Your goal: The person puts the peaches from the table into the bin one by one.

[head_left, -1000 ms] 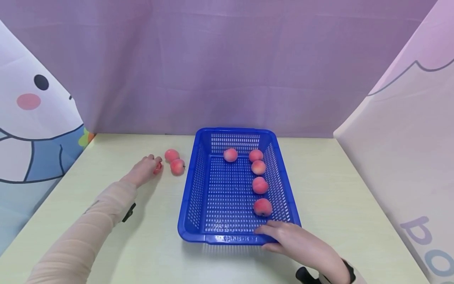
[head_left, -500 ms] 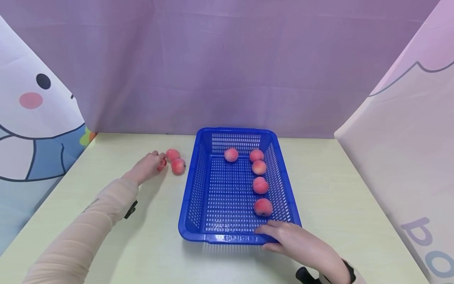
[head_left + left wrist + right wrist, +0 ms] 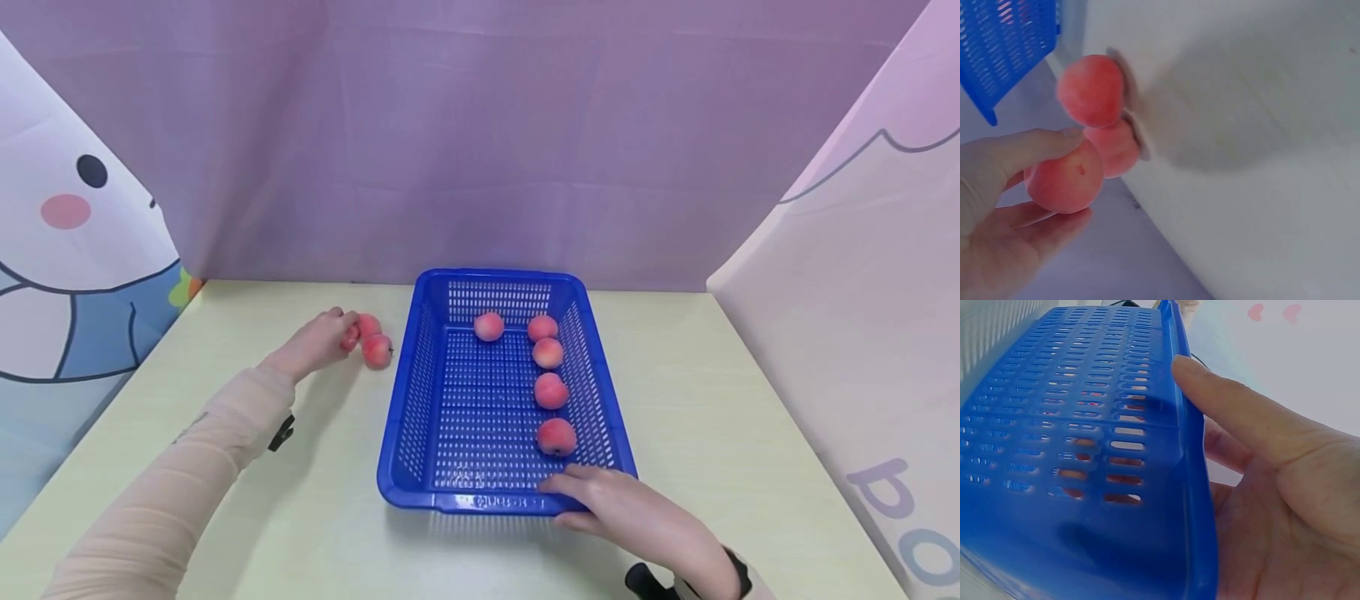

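Note:
In the head view my left hand is at the left of the table, its thumb and fingers round a pinkish-red peach. Two more peaches touch each other on the table just beyond it: a nearer one and a farther one, which the held peach overlaps in the wrist view. My right hand grips the near right corner of a blue plastic basket, thumb on the outside of the rim and fingers over the inner side. Several peaches lie in the basket, mostly along its right wall.
One peach sits at the basket's back wall. The pale table ends at a purple cloth behind, with printed cloth panels at both sides.
My left hand, with its peach, has moved a little away and to the right, up to the two peaches on the table. The right hand and the basket have stayed put.

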The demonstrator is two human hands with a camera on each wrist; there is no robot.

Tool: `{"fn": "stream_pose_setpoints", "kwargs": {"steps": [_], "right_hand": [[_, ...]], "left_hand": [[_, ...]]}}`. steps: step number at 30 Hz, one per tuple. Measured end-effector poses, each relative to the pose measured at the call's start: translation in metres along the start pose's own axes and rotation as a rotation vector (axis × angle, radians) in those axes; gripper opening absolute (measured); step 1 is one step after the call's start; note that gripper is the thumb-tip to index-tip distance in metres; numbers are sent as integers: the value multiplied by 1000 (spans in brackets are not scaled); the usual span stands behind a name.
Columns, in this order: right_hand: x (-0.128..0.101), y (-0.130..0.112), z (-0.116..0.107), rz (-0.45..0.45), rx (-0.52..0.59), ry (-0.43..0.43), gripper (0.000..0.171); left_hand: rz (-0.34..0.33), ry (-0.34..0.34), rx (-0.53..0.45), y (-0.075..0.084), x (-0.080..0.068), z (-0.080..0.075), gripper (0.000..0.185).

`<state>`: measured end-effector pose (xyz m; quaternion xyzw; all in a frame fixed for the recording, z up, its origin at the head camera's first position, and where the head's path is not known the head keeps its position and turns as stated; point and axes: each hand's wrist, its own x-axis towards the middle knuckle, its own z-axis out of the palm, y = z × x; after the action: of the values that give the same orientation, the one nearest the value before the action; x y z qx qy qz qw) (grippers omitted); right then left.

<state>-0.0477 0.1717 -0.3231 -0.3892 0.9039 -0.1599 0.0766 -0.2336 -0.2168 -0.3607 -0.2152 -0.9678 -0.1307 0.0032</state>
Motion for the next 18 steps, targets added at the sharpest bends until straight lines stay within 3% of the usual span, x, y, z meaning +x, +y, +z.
{"fn": "stream_pose_setpoints", "kwargs": {"steps": [18], "right_hand": [[0, 0, -1, -23, -16, 20, 26]], "left_hand": [[-31, -80, -106, 28, 18, -36, 44]]}}
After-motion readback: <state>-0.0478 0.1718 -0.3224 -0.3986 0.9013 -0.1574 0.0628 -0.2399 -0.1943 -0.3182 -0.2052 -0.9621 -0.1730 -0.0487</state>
